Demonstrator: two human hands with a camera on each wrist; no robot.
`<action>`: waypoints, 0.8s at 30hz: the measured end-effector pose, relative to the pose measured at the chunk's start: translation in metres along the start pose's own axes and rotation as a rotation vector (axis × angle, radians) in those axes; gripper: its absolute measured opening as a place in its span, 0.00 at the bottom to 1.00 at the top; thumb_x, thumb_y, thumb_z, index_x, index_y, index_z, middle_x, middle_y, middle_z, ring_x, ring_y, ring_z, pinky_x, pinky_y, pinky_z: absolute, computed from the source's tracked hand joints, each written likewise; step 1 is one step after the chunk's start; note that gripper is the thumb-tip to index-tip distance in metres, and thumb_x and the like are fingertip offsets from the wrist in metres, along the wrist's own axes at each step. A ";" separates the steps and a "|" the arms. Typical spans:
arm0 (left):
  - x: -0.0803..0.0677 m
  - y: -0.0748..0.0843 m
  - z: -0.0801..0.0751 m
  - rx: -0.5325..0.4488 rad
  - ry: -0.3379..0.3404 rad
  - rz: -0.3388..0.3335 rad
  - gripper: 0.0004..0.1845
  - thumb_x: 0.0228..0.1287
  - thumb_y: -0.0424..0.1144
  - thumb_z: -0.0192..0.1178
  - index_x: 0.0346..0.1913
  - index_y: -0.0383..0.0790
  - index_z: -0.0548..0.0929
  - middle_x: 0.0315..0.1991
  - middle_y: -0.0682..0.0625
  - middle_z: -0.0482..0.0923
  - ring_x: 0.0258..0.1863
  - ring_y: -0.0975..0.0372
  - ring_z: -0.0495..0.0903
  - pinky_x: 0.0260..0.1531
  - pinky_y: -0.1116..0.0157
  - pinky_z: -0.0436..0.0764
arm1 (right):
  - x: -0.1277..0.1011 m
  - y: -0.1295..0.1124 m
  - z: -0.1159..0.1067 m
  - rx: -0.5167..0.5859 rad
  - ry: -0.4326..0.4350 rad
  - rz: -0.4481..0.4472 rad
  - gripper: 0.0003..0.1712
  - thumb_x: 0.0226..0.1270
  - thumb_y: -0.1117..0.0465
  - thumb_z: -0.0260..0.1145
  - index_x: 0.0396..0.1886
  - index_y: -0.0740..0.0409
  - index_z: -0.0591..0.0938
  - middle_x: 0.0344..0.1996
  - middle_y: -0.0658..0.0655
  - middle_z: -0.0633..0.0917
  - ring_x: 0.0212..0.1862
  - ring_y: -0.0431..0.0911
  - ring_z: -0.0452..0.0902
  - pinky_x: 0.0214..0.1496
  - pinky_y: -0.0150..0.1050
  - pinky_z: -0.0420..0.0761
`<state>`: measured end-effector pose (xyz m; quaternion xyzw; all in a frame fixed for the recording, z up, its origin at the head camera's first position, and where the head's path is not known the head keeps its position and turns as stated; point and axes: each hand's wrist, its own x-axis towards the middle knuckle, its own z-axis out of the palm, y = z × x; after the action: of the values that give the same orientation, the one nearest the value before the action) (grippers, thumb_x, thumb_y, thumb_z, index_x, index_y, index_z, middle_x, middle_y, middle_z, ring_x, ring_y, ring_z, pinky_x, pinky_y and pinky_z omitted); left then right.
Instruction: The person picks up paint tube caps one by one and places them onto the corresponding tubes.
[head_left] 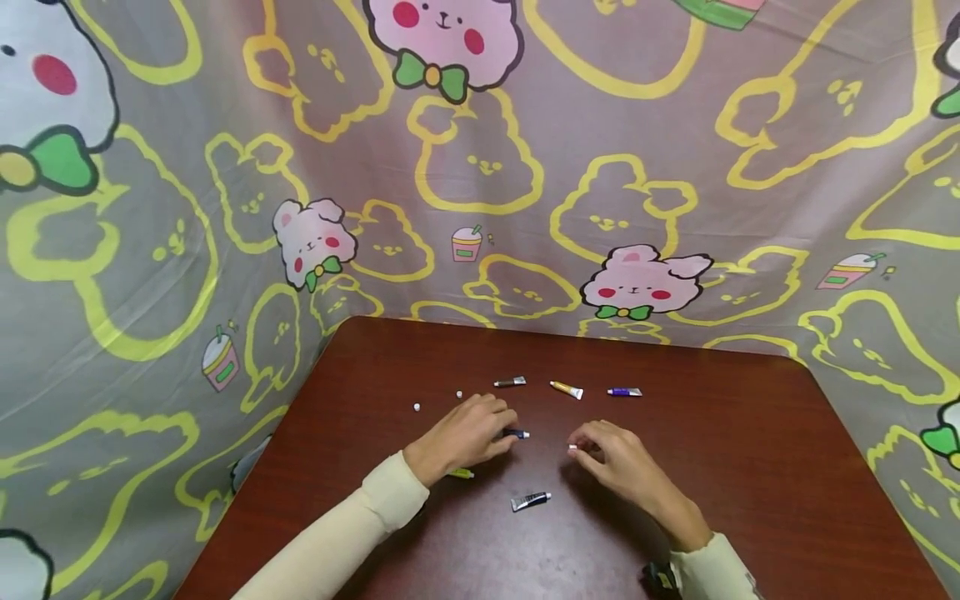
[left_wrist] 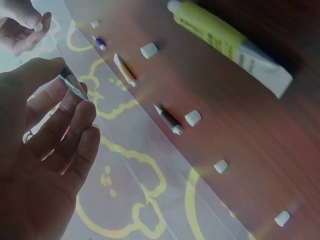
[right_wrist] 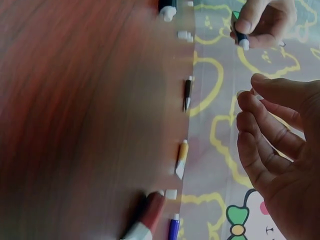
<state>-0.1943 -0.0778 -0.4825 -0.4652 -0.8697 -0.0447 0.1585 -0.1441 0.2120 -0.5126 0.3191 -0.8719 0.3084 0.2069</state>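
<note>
On table (head_left: 750, 433), left hand (head_left: 465, 435) grips paint tube (head_left: 517, 434).

Paint tubes: you have six in sight, namely a brown one (head_left: 510, 382), a yellow-orange one (head_left: 566, 389), a purple one (head_left: 624, 392), a dark blue one (head_left: 517, 434), a black one (head_left: 531, 500) and a yellow-green one (head_left: 461, 473).
Loose white caps on the desk (head_left: 750, 467): two, (head_left: 459, 394) and (head_left: 416, 407).
White caps in your hands: one (head_left: 573, 448).
Hands: two, left (head_left: 465, 433) and right (head_left: 618, 462).
</note>
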 end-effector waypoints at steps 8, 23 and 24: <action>0.002 0.011 -0.003 -0.028 0.009 0.001 0.09 0.72 0.49 0.73 0.43 0.48 0.88 0.38 0.56 0.85 0.41 0.61 0.84 0.47 0.62 0.82 | 0.004 -0.005 0.006 0.007 -0.038 0.004 0.10 0.62 0.70 0.81 0.38 0.56 0.88 0.33 0.45 0.90 0.35 0.35 0.85 0.36 0.33 0.87; 0.002 0.024 0.002 -0.053 0.028 0.083 0.09 0.74 0.49 0.71 0.44 0.48 0.87 0.40 0.58 0.87 0.41 0.62 0.83 0.45 0.63 0.81 | 0.003 -0.013 0.016 0.005 -0.015 -0.028 0.12 0.59 0.70 0.83 0.38 0.55 0.89 0.33 0.47 0.90 0.35 0.37 0.85 0.36 0.34 0.84; 0.002 0.025 0.002 -0.053 0.023 0.084 0.09 0.74 0.50 0.71 0.44 0.48 0.87 0.40 0.58 0.87 0.41 0.62 0.83 0.46 0.63 0.81 | 0.003 -0.014 0.017 0.003 -0.013 -0.034 0.12 0.59 0.70 0.83 0.38 0.55 0.89 0.33 0.47 0.90 0.35 0.37 0.85 0.37 0.34 0.85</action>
<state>-0.1755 -0.0618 -0.4856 -0.5047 -0.8462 -0.0664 0.1577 -0.1396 0.1912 -0.5178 0.3363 -0.8671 0.3041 0.2061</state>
